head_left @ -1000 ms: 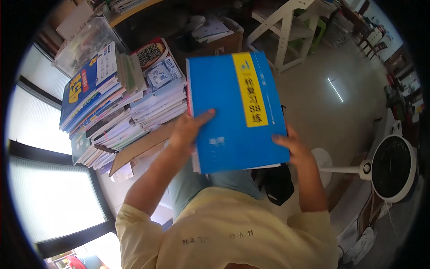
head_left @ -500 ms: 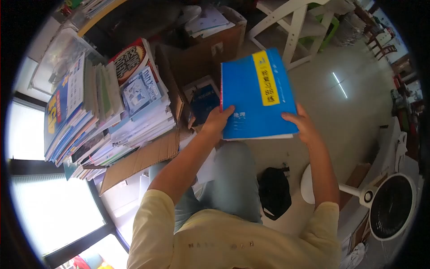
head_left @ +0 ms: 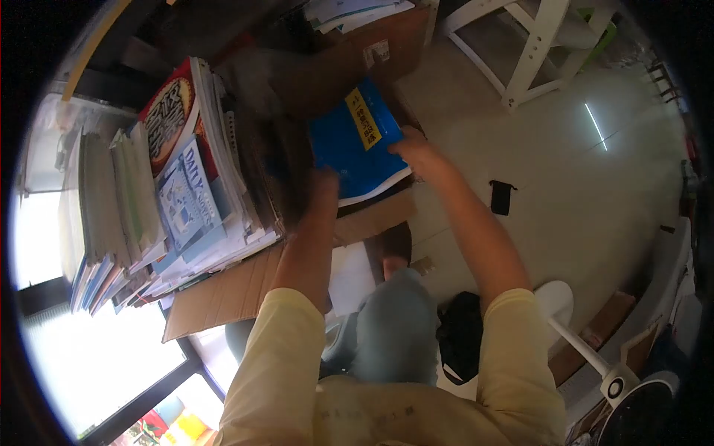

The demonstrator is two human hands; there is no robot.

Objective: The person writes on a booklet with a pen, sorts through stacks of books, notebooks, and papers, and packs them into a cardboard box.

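A blue book (head_left: 349,152) with a yellow title strip lies between my two hands, at the opening of a cardboard box (head_left: 383,215). My left hand (head_left: 323,186) grips its lower left edge, partly in shadow. On the right edge, my right hand (head_left: 416,149) is closed, thumb on the cover. White page edges show along the book's near side. The inside of the box is dark and hard to make out.
Tall stacks of books and papers (head_left: 193,193) stand left of the box, above a cardboard flap (head_left: 223,290). A white chair frame (head_left: 535,56) is at the upper right. On the floor are a black bag (head_left: 461,338), a small black pouch (head_left: 502,198) and a white fan's base (head_left: 555,301).
Both hands have carried the blue book leftward and away from my body, from above the floor to the box opening. The view has shifted too, and the small black pouch now shows.
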